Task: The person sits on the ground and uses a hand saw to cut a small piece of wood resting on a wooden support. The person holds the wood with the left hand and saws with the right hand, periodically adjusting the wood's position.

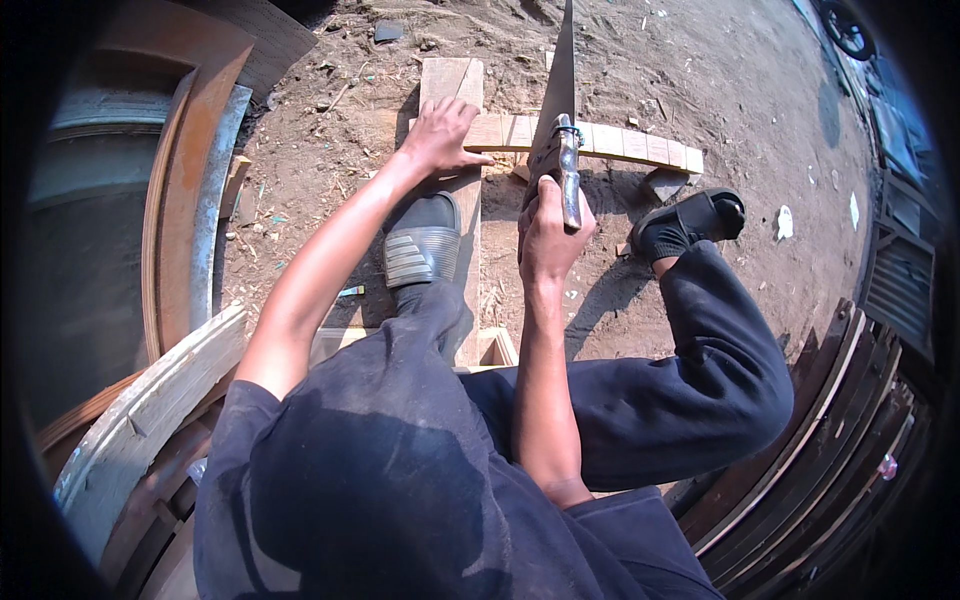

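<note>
My left hand (442,135) holds the left end of a pale wooden strip (645,148), which lies across an upright-running plank (452,82) in the picture; its fingers are on top, thumb stretched right. My right hand (548,225) grips the handle of a handsaw (558,75). The saw's blade points away from me and crosses the strip just right of my left hand. The strip carries several evenly spaced crosswise lines, and its right part is over a small dark block (665,185). My sandalled left foot (420,245) is beside the plank.
Wooden frames and panels (195,180) crowd the left side, with curved pale boards (150,400) below them. Dark long boards (800,450) lie at the lower right, below a metal grille (900,280). A wheel (848,30) is at the top right. Sandy ground (760,130) holds scattered scraps.
</note>
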A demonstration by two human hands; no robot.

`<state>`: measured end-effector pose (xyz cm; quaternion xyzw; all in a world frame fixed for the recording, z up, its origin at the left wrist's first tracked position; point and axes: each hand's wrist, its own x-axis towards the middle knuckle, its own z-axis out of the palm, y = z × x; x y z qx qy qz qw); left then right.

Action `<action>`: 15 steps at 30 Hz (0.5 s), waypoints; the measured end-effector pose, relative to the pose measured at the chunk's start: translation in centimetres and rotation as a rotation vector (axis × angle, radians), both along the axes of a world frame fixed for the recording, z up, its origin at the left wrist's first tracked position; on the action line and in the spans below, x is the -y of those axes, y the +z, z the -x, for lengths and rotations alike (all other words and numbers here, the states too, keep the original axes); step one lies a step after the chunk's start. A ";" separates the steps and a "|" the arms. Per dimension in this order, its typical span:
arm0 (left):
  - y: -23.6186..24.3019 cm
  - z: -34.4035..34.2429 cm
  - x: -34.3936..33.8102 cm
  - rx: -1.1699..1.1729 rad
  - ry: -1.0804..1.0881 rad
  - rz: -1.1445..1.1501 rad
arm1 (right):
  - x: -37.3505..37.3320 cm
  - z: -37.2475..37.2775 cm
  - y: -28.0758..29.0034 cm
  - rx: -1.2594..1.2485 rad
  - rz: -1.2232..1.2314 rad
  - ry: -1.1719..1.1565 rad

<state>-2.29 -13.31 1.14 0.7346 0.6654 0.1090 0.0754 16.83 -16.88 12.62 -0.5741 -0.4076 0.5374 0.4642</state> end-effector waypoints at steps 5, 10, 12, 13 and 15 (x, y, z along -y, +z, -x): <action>-1.0 -0.9 -1.7 0.141 -0.036 -0.042 | 0.1 -0.1 -0.6 -0.020 -0.018 -0.003; -1.5 -1.7 -2.1 0.210 -0.093 -0.063 | 0.3 -0.1 -0.3 -0.050 -0.012 0.001; -1.9 -2.2 -1.5 0.187 -0.097 -0.112 | 0.3 -0.2 -0.1 -0.025 -0.019 -0.002; -1.4 -2.7 -1.1 0.177 -0.104 -0.138 | 0.3 -0.4 0.1 -0.005 -0.023 -0.008; -1.3 -4.0 -1.0 0.227 -0.077 -0.065 | 0.4 0.0 0.4 0.022 -0.033 -0.006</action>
